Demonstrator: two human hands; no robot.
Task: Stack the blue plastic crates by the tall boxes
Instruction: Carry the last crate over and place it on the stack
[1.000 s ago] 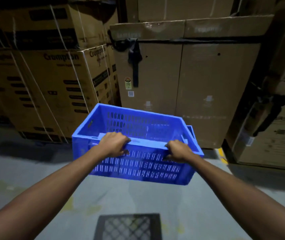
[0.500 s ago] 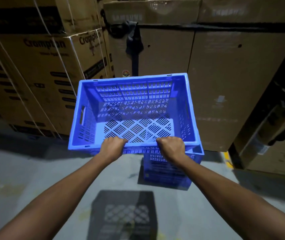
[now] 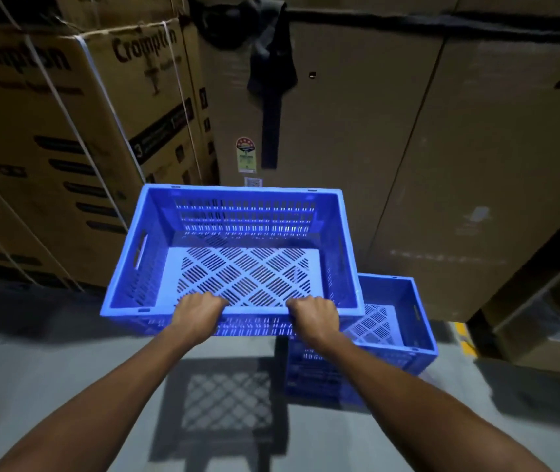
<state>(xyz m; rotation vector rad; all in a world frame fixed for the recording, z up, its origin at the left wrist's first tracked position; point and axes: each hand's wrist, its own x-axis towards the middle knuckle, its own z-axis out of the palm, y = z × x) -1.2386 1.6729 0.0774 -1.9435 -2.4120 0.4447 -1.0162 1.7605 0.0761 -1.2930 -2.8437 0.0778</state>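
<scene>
I hold an empty blue plastic crate point(image 3: 237, 253) with slotted walls and a lattice floor in the air, level. My left hand point(image 3: 198, 313) and my right hand point(image 3: 316, 313) both grip its near rim, fingers curled over the edge. Below it and to the right, a second blue crate point(image 3: 404, 332) stands on the grey floor in front of the tall cardboard boxes point(image 3: 390, 148). The held crate overlaps that crate's left part and hides it.
Strapped cardboard cartons point(image 3: 50, 148) are stacked at the left. More boxes point(image 3: 544, 301) stand at the right, with a yellow floor mark point(image 3: 464, 338) beside them. A dark strap point(image 3: 270, 97) hangs on the tall box. The crate's lattice shadow point(image 3: 224, 407) falls on the floor.
The held crate went from tilted up to level, then moved closer to the tall boxes. The second crate on the floor has come into clearer view at the lower right.
</scene>
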